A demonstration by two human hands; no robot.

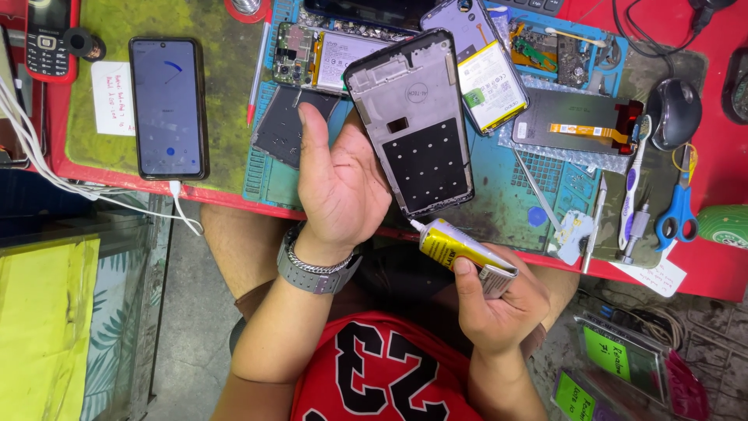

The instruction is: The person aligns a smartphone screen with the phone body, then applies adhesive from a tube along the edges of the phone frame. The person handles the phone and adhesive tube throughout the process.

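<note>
Head view, frame centre: left hand point(340, 183) fingers grip the phone frame point(411, 125); right hand point(499, 300) fingers pinch the glue tube point(456, 248), nozzle at the frame's lower edge.

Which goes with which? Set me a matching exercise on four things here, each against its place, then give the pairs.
Things:
1. phone frame
2. glue tube
3. lit phone
4. scissors

Places:
A. far right of the table, near the mouse
B. lying at the left of the table, with a white cable plugged in
C. in the right hand, nozzle at the frame's lower edge
D. held up by the left hand

Pairs: 1-D, 2-C, 3-B, 4-A
</note>
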